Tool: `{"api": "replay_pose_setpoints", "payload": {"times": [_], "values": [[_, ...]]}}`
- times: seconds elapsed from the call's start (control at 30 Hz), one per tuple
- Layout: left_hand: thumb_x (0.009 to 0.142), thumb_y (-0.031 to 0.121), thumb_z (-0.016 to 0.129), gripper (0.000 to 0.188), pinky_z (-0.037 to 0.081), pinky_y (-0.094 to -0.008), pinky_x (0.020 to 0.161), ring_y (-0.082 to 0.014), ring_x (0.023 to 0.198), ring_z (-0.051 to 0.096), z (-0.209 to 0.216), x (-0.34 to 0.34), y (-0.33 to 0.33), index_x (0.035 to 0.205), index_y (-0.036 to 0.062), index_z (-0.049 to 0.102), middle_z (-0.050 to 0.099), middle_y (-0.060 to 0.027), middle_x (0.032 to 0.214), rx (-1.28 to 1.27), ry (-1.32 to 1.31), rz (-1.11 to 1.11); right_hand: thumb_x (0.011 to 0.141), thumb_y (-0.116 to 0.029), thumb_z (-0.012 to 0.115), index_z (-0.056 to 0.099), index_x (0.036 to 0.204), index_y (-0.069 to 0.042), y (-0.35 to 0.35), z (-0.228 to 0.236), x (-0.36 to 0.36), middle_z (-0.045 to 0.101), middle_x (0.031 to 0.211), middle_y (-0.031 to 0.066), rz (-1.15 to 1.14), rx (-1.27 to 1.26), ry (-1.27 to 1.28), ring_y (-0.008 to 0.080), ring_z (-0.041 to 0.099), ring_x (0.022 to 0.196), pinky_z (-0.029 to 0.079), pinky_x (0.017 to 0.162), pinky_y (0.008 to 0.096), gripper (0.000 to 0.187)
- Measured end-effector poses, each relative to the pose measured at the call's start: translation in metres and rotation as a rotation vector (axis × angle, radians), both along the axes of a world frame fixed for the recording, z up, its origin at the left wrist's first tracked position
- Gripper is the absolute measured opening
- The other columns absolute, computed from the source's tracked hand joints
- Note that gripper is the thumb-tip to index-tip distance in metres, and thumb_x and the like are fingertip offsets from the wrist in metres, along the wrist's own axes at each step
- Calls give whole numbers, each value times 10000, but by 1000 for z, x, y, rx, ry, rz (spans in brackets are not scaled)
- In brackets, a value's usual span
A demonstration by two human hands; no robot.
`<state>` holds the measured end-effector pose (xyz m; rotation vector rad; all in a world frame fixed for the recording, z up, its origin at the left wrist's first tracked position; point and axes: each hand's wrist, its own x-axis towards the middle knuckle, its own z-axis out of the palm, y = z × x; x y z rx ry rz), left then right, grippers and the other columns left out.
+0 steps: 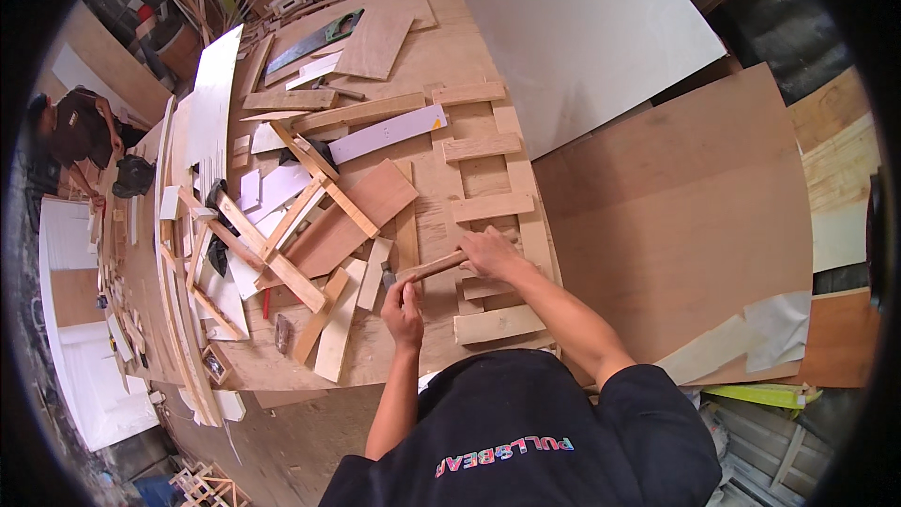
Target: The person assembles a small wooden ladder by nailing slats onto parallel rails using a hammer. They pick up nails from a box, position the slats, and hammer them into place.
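Note:
In front of me a hammer with a wooden handle and a dark head lies slantwise across my two hands. My left hand is closed around the handle close to the head. My right hand closes on the handle's other end, above a ladder-like wooden frame. This frame lies flat on the workbench, with several short slats across two long rails. Part of its lower slats is hidden under my right hand and forearm.
Left of my hands lie jumbled wood strips, a joined wooden frame and a reddish board. A green-handled saw rests farther back. Large sheets, one white and one brown, stand right. Another person is far left.

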<state>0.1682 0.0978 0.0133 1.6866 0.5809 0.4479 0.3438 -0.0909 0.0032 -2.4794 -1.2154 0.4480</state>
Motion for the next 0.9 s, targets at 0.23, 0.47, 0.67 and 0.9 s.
{"api": "replay_pose_setpoints", "payload": {"times": [0.23, 0.47, 0.67, 0.9], "values": [[1068, 135, 587, 198, 472, -242, 706, -89, 777, 584, 6, -2, 5, 1140, 24, 734, 642, -6, 852, 29, 30, -25, 967, -475, 677, 627, 1255, -108, -60, 52, -34, 721, 1116, 179, -564, 174, 383, 397, 674, 1090, 520, 938, 498, 469], [1013, 119, 657, 225, 565, -371, 846, -254, 945, 736, -27, 146, -13, 1205, 29, 731, 754, -163, 1053, 328, 97, -170, 1026, -494, 594, 577, 1210, -16, -63, 51, -11, 704, 970, 254, -910, 280, 325, 462, 690, 966, 537, 842, 502, 513], [967, 139, 719, 354, 562, -402, 854, -266, 962, 690, -101, 267, -2, 1315, 78, 688, 708, -131, 1100, 425, 19, 12, 1035, -415, 575, 535, 1246, -12, -41, 49, 74, 708, 968, 271, -677, 338, 304, 506, 678, 941, 509, 856, 588, 456], [883, 187, 800, 476, 523, -467, 920, -380, 1085, 624, -87, 305, -11, 1328, 91, 659, 629, -189, 1170, 546, 32, -126, 1057, -354, 551, 521, 1238, -15, -29, 31, 126, 702, 972, 313, -601, 165, 277, 543, 659, 966, 501, 847, 629, 386]]}}
